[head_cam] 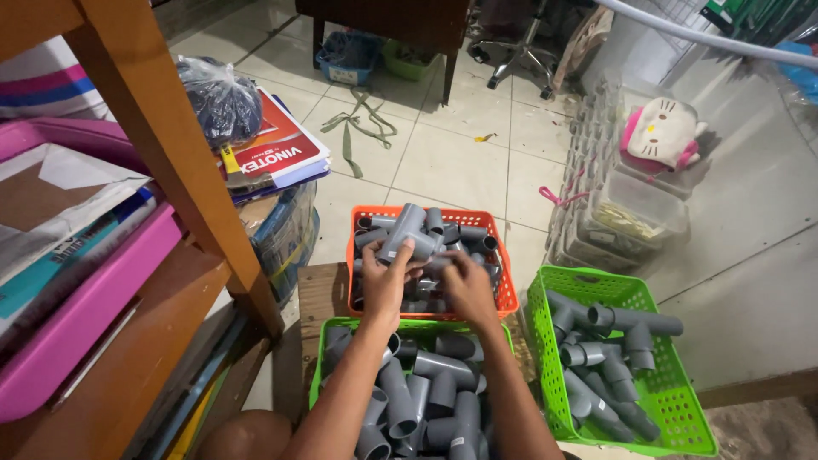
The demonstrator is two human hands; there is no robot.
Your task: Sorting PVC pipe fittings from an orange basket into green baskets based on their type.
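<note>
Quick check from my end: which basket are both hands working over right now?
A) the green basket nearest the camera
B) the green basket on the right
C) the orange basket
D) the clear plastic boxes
C: the left hand lifts a grey pipe fitting and the right hand reaches beside it, both above the orange basket.
</note>
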